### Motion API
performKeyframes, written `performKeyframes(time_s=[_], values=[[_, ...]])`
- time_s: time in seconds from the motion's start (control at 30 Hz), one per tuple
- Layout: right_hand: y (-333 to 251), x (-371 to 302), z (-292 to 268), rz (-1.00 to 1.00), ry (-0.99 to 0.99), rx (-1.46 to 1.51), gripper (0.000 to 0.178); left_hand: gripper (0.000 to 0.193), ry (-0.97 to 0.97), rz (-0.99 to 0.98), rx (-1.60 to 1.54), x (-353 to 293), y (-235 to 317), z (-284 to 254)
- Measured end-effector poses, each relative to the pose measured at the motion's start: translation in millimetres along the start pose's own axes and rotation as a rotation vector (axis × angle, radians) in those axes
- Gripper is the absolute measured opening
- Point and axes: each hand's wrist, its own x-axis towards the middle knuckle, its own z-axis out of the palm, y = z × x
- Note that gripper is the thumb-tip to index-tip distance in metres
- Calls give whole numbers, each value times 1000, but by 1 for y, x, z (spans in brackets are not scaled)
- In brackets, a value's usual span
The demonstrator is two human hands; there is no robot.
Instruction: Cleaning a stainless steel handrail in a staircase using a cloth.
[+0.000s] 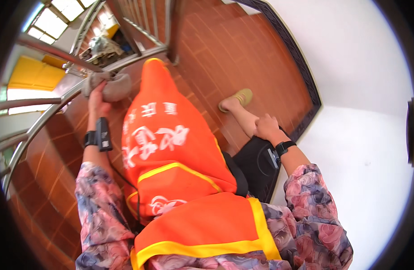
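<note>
Where tiled, brown floor [270,58] — metal railing [37,128].

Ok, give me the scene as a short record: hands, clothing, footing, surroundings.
left hand: gripping a grey cloth by the metal railing
right hand: curled beside the bare leg; no object visible in it
clothing: orange apron with yellow trim, flowered sleeves
footing: one yellowish shoe on reddish-brown tiles
left side: tiled steps
right side: white wall
</note>
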Motion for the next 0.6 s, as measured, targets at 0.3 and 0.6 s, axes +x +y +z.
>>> performKeyframes(time_s=[0.3,0.6], values=[[7,-8,19,124,9,320,43,33,-79,-149,-32,4,3,0],[-7,1,6,25,-101,59,38,34,-62,-103,11,-45,21,9]])
